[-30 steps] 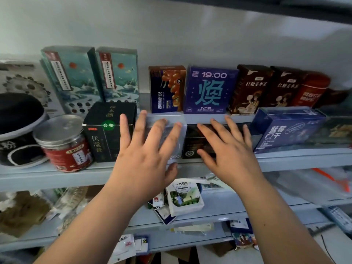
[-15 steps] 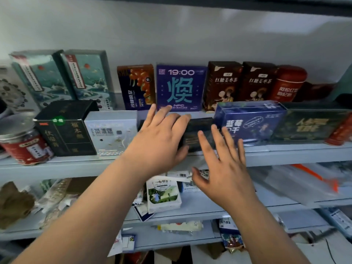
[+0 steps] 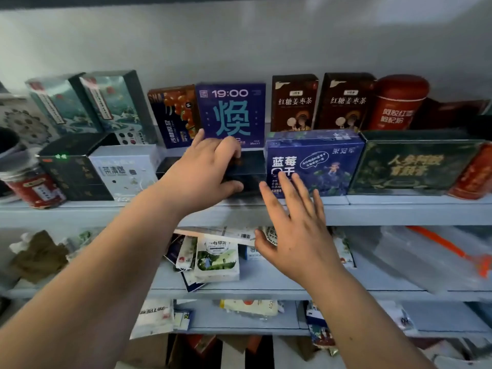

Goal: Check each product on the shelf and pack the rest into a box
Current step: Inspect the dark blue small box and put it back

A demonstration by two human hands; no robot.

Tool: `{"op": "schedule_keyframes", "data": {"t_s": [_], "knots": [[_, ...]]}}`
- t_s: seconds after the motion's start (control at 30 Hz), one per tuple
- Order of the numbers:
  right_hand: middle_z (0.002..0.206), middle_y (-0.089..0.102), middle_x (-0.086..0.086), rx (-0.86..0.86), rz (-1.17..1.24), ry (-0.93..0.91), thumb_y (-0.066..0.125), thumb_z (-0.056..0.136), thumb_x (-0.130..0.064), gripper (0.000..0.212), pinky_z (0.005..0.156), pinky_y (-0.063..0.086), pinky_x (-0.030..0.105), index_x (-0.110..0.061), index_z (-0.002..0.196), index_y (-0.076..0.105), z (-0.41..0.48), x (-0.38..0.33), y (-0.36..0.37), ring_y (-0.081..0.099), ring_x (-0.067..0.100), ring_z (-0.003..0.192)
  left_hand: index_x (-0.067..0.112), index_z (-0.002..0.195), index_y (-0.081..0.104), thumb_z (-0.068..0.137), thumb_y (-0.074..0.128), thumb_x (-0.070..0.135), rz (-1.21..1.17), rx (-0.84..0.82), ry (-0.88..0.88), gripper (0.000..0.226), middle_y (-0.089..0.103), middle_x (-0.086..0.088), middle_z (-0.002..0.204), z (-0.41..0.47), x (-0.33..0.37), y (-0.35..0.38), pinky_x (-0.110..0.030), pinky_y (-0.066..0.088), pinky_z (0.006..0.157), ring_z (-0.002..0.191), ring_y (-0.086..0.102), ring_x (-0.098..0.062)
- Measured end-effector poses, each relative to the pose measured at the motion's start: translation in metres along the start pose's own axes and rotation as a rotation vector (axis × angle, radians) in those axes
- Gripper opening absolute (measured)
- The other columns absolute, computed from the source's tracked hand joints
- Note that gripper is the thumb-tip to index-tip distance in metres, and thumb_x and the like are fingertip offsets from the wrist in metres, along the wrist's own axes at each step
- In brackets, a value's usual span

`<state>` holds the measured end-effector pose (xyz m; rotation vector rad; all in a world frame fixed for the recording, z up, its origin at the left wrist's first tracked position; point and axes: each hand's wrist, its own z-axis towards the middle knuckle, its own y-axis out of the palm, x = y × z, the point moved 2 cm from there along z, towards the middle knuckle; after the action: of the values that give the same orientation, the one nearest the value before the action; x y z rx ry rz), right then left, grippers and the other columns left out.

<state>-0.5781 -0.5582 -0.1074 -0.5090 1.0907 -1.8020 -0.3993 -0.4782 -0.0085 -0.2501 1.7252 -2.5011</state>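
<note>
On the top shelf [image 3: 386,211], at the far left, a red-labelled jar [image 3: 34,185] stands upright. Beside it is a black box [image 3: 74,177], then a white box [image 3: 125,169]. All three sit near the front lip.

The left hand [image 3: 202,171] reaches over that lip and grips the dark low box [image 3: 251,171] in the front row. Its fingers [image 3: 229,147] curl over the top of the box and the thumb presses low on the front face. The box lies flat, with its long axis running along the shelf from left to right and its broad front face turned outward. The hand hides its left end. A dark sliver shows left of the wrist, but whether it belongs to the same box cannot be told.

Its right end sits tight against a blue box [image 3: 319,161], with no gap visible between them. A purple box [image 3: 231,113] stands upright close behind it. The only open room is forward, past the shelf lip.

The right hand [image 3: 298,233] holds nothing. Its fingers are straight and spread, and it hangs in front of the lip with the fingertips over the blue box's lower left corner. Whether they touch the box is unclear.

Further right, a dark green box [image 3: 412,166] lies lengthwise just beside the blue one, and a red can [image 3: 474,174] leans at its far end.

On the lower shelf, a small white packet [image 3: 215,257] lies among loose sachets.
</note>
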Motion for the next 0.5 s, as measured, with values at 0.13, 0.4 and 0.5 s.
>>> {"op": "schedule_keyframes", "data": {"t_s": [0.13,0.4,0.5], "knots": [[0.167,0.023,0.015,0.033,0.16,-0.028,0.045,0.093,-0.052,0.077,0.123,0.024,0.058,-0.023,0.161,0.021,-0.004,0.0,-0.006,0.018,0.032,0.155,0.018,0.118,0.045,0.085,0.078,0.033,-0.1,0.105,-0.04,0.049,0.045,0.007,0.118,-0.022,0.014,-0.015,-0.033,0.032,0.11,0.116,0.038,-0.013],[0.144,0.047,-0.023,0.098,0.825,0.054,0.064,0.09,-0.047,0.066,0.111,0.043,0.022,-0.042,0.147,0.032,-0.017,-0.033,-0.028,0.046,0.001,0.137,0.034,0.11,0.049,0.087,0.077,0.031,-0.54,0.048,-0.207,0.037,0.064,0.025,0.113,-0.081,0.014,-0.022,-0.012,0.051,0.073,0.1,0.062,0.008],[0.118,0.062,-0.031,-0.036,1.098,0.151,0.069,0.088,-0.038,0.059,0.096,0.055,0.025,-0.056,0.137,0.04,-0.022,-0.05,-0.025,0.064,0.002,0.115,0.034,0.11,0.059,0.084,0.076,0.043,-0.826,0.06,-0.227,0.033,0.067,0.022,0.127,-0.101,0.005,-0.012,-0.026,0.06,0.085,0.115,0.065,0.0]]}}
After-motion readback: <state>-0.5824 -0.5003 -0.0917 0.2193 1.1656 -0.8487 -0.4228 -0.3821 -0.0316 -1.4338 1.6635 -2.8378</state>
